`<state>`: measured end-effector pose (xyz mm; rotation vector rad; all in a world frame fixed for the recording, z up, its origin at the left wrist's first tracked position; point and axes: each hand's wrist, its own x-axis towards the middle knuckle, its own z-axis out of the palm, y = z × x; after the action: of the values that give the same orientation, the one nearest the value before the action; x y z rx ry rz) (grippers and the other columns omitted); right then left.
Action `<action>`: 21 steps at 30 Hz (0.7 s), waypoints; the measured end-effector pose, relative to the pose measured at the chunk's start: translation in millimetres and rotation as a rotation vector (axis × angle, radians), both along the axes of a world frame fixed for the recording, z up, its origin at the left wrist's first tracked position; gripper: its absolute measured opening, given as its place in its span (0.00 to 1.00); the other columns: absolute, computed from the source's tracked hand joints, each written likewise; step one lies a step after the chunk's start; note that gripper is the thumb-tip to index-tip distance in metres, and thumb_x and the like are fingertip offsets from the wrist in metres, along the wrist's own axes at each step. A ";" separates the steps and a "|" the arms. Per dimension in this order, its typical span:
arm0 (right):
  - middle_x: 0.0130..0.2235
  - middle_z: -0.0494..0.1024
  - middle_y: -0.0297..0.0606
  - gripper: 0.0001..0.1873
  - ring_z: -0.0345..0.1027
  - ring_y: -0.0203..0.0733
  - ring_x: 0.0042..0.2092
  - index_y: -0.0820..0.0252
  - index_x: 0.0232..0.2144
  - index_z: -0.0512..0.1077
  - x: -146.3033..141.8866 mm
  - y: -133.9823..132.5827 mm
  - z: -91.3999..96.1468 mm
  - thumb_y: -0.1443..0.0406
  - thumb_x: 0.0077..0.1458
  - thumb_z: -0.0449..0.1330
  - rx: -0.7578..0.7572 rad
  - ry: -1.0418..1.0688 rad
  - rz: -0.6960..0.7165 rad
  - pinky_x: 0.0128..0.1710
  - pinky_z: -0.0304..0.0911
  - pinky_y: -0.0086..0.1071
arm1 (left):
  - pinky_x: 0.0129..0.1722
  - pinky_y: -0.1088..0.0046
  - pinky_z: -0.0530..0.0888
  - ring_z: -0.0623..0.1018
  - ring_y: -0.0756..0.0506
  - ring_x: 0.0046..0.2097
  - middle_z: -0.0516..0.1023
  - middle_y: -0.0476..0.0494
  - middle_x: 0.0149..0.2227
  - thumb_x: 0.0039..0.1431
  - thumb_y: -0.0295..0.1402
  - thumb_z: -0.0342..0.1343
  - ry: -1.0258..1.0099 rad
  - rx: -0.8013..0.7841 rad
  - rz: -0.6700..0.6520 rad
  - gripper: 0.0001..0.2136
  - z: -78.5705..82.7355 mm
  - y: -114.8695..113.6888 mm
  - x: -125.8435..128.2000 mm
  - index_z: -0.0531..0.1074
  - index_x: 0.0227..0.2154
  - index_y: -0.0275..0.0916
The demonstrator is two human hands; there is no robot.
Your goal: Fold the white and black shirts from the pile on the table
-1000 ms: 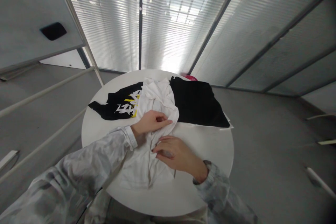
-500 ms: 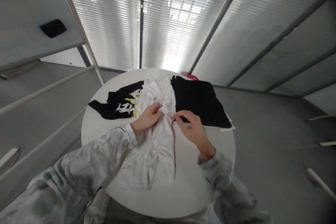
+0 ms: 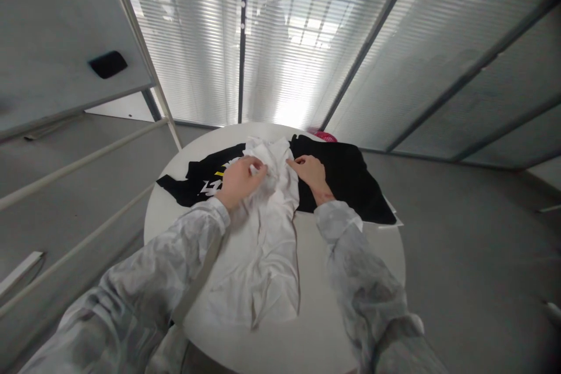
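Note:
A crumpled white garment [image 3: 267,245] lies lengthwise across the round white table [image 3: 359,280]. My left hand [image 3: 240,180] is closed on the bunched cloth near the garment's far end. My right hand [image 3: 310,170] grips the same far end from the right, its fingers curled into the fabric. A black T-shirt with a white and yellow print [image 3: 199,180] lies under the white garment on the left. A plain black garment [image 3: 350,181] lies on the right, just beyond my right hand.
Something pink [image 3: 326,137] peeks out behind the black garment at the table's far edge. A sheet of white paper [image 3: 392,219] shows under that garment's right corner. Glass walls with blinds [image 3: 284,41] stand behind the table, and white rails [image 3: 79,158] run at the left.
My right hand left the near part of the white garment and went up to its far end. My left hand also shifted farther along the cloth. The garment now lies more stretched out.

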<state>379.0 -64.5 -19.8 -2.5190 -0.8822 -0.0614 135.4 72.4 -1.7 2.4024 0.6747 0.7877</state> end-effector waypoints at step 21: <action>0.47 0.89 0.48 0.12 0.83 0.51 0.49 0.58 0.47 0.79 47.0 41.8 14.2 0.59 0.70 0.59 0.384 0.052 -0.044 0.55 0.72 0.38 | 0.47 0.66 0.77 0.80 0.43 0.41 0.83 0.43 0.38 0.63 0.39 0.63 -0.183 -0.334 0.081 0.11 4.6 145.8 108.1 0.80 0.41 0.36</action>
<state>426.0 -22.7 -5.6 -2.1712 -0.7159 -0.1624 243.4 218.2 3.0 1.9879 0.7661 0.8419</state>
